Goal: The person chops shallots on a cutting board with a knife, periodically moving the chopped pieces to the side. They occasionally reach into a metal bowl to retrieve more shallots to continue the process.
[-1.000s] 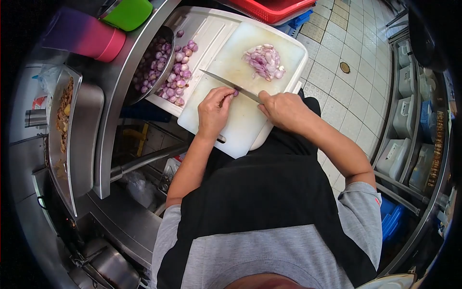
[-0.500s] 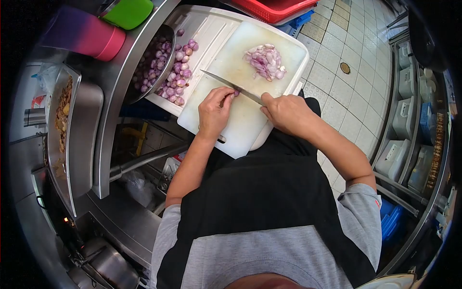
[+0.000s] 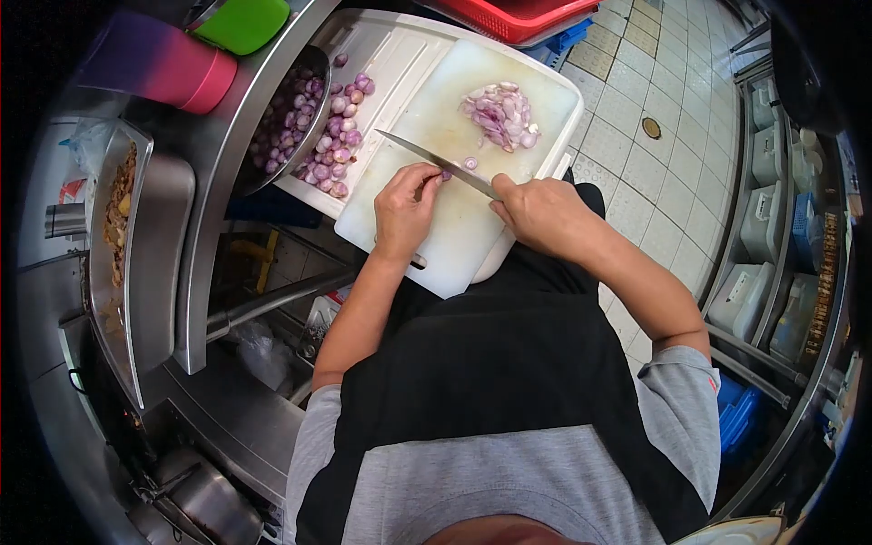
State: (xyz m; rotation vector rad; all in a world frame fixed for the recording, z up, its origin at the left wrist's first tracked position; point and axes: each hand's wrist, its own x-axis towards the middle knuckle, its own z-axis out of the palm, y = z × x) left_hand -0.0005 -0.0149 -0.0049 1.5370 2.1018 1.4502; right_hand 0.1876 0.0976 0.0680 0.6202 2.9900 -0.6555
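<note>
The knife (image 3: pixel 436 162) is held in the right hand (image 3: pixel 540 213), which is closed around the handle at the near right edge of the white cutting board (image 3: pixel 454 250). The blade is laid diagonally across the board, with its tip directed toward the far left. A small purple shallot (image 3: pixel 446 175) is pinned to the board by the curled fingertips of the left hand (image 3: pixel 404 213); only a little of it is shown past the fingers, and it is located directly against the near side of the blade. One loose slice (image 3: pixel 470 163) is seen on the board just beyond the blade. A pile of sliced shallot (image 3: pixel 500 113) is gathered on the far part of the board, well apart from both hands. The board is rested on a white ribbed tray (image 3: pixel 400 50). A heap of whole peeled shallots (image 3: pixel 336 136) is spread on the left part of that tray, beside a metal bowl (image 3: pixel 313 68) that is filled with more of them. A red basket (image 3: pixel 513 16) is seen beyond the tray.
</note>
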